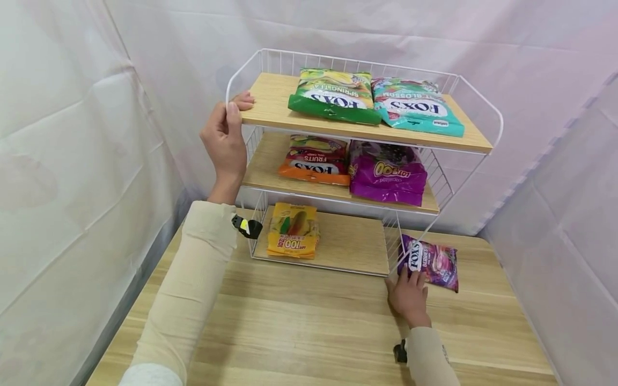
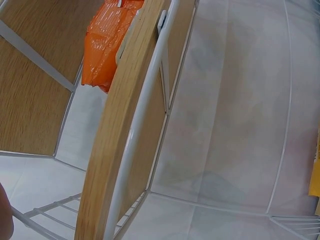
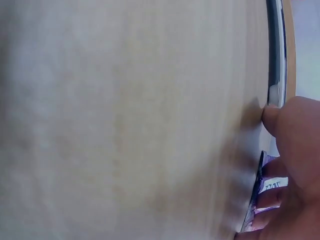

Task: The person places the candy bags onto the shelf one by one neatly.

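Observation:
A three-tier rack with white wire sides and wooden shelves [image 1: 354,244] stands on the table. My left hand [image 1: 227,140] grips the top tier's left front corner, thumb against the wire rail and fingers over the board. On the right, my right hand [image 1: 409,296] lies low over the table with its fingers on the near edge of a purple Fox's Berries candy bag [image 1: 438,264]. The right wrist view shows those fingers spread on the bag [image 3: 272,184] and the thumb near the rack's bottom corner. The bag lies flat beside the rack's right side.
Up top are a green Fox's bag [image 1: 335,94] and a teal one [image 1: 416,104]. An orange-red Fox's bag [image 1: 316,158] and a purple Lot 100 bag [image 1: 386,171] share the middle shelf. A yellow Lot 100 bag [image 1: 293,230] sits bottom left. Pale fabric walls [image 1: 72,107] surround the table.

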Demonstrator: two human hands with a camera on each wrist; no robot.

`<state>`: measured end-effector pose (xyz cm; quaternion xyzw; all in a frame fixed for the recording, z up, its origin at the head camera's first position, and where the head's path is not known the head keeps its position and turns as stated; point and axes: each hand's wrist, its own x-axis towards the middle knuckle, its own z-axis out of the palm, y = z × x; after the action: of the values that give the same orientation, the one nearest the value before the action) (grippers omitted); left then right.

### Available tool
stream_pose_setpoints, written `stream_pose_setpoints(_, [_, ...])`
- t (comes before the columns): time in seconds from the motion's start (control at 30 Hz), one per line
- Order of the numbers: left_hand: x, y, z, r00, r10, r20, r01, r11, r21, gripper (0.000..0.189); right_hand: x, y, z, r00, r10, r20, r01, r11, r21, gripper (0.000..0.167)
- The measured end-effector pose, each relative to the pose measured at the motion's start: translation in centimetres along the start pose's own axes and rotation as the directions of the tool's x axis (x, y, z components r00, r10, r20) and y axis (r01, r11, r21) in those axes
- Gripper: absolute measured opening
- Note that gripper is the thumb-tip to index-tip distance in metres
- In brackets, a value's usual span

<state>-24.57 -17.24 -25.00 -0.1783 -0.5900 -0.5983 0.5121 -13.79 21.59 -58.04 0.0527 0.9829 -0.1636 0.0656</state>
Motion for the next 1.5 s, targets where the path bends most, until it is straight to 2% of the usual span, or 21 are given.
stream_pose_setpoints(0.13, [0.0,0.0,0.0,1.0,0.003,0.001,-0.003,1.0,-0.008,0.024,-0.4,-0.1,0.4,0.998,0.033,0.051,-0.034,0.999,0.018,0.078])
stream_pose_setpoints(0.5, [0.0,0.1,0.0,1.0,-0.003,0.0,0.003,1.0,0.001,0.025,-1.3,-0.8,0.7,0.992,0.086,0.092,-0.09,0.995,0.049,0.081])
stream_pose_setpoints(1.07, [0.0,0.1,0.0,1.0,0.001,-0.008,-0.001,1.0,0.007,0.024,-3.6,-2.1,1.4,0.993,0.111,0.047,-0.112,0.993,0.033,0.078])
stream_pose_setpoints(1.5, [0.0,0.1,0.0,1.0,0.002,-0.004,-0.002,1.0,0.014,0.024,-5.0,-2.9,1.2,0.99,0.12,0.071,-0.125,0.99,0.069,0.08])
